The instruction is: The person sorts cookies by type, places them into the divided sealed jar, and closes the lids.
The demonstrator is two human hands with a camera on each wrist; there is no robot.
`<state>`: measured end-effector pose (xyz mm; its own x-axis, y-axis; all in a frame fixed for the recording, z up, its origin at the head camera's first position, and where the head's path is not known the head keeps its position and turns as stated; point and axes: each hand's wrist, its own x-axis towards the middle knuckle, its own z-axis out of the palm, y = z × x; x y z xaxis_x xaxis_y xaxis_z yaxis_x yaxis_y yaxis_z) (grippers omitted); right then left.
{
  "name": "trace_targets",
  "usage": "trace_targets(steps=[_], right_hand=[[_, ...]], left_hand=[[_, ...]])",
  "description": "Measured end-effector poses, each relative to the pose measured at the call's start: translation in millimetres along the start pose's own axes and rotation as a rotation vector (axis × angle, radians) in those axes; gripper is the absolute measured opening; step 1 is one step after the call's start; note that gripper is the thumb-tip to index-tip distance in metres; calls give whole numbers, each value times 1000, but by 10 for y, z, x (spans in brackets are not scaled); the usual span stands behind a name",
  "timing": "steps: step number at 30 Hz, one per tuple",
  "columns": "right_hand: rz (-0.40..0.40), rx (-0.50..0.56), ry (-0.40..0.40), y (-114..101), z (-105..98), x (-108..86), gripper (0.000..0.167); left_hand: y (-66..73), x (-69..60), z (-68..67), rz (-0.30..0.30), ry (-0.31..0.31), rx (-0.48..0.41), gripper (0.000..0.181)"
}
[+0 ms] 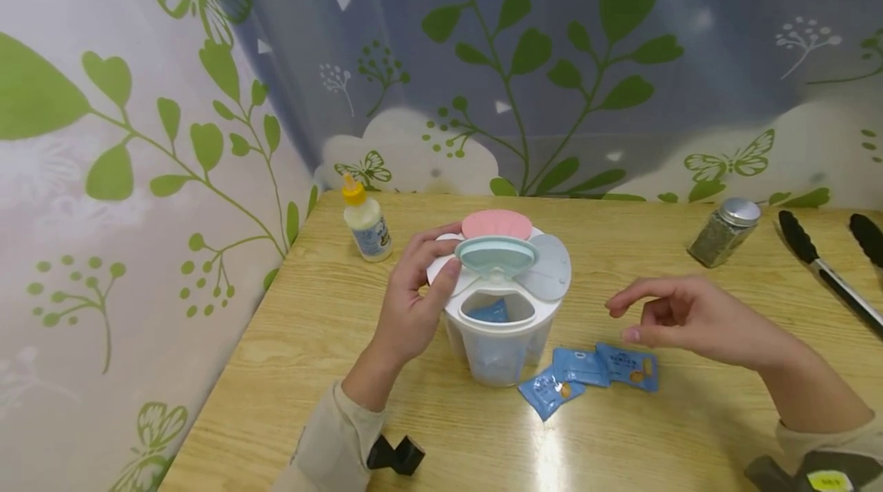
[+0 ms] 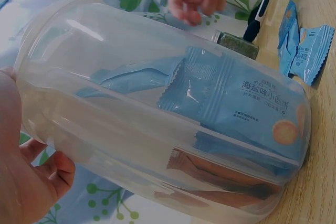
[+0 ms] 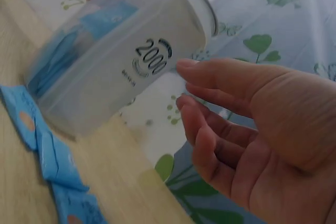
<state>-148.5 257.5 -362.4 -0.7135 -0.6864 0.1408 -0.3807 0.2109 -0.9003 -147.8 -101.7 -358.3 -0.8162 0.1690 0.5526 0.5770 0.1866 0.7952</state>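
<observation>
A clear container (image 1: 502, 354) stands on the table, its teal flap (image 1: 495, 254) raised over an opening; blue packets (image 2: 262, 108) show through its wall, with brown ones in another section. My left hand (image 1: 416, 296) grips the container's lid at the left, thumb on top. My right hand (image 1: 704, 321) hovers right of the container, fingers loosely bent, holding nothing. Below it several blue packets (image 1: 582, 366) lie against one another beside the container; they also show in the right wrist view (image 3: 56, 158).
A bottle with a yellow cap (image 1: 371, 227) stands at the back left. At the back right are a glass jar (image 1: 723, 233) with a metal lid and black-tipped tongs (image 1: 838, 277). A patterned curtain (image 1: 552, 78) hangs behind the wooden table (image 1: 276, 400).
</observation>
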Motion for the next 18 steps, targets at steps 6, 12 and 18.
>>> trace_targets(steps=[6,12,18], right_hand=[[54,24,-57,264,-33,-62,34],[111,35,-120,464,-24,-99,39],[136,-25,-140,621,35,-128,42]], left_hand=[[-6,4,3,-4,-1,3,24],[-13,3,3,-3,2,9,24],[-6,5,1,2,3,4,24]])
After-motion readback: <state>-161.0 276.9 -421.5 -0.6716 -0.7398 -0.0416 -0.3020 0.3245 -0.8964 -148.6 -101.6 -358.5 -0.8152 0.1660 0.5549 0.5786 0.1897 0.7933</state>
